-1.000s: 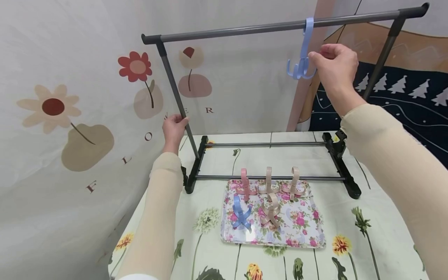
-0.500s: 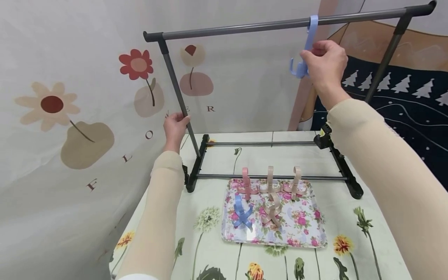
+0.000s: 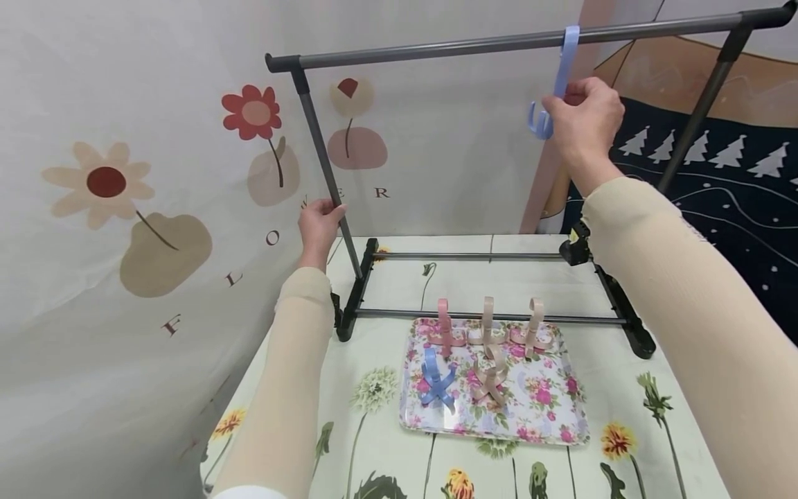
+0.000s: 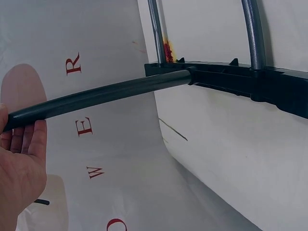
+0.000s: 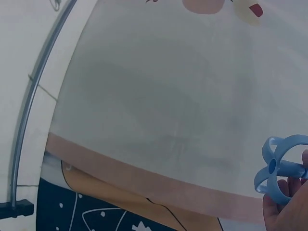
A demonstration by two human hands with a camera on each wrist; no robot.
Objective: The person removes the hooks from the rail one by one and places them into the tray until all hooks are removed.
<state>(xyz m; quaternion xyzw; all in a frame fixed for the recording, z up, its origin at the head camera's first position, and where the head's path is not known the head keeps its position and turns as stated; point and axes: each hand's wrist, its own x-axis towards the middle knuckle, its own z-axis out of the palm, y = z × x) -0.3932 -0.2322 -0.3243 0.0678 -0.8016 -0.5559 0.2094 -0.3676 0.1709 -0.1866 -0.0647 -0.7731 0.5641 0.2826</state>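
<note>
A light-blue multi-prong hook (image 3: pixel 566 59) hangs over the top bar (image 3: pixel 436 48) of a dark grey garment rack, right of the bar's middle. My right hand (image 3: pixel 588 125) holds its lower stem, covering part of the prongs. In the right wrist view the blue prongs (image 5: pixel 272 166) face the camera, with fingers curled behind them. My left hand (image 3: pixel 319 225) grips the rack's left post (image 3: pixel 321 145) low down; the left wrist view has the fingers (image 4: pixel 36 139) beneath that post.
On the table a floral tray (image 3: pixel 561 416) carries another blue hook (image 3: pixel 438 384), a pink hook (image 3: pixel 445 333) and several beige ones (image 3: pixel 491 378). It sits against the rack's front lower bar (image 3: pixel 386 313). Black feet (image 3: pixel 357 298) support the rack. A printed curtain (image 3: pixel 449 159) hangs behind.
My right hand has moved left onto the blue hook's lower stem, now hiding some prongs. The left hand keeps its place on the post. The head view has shifted slightly.
</note>
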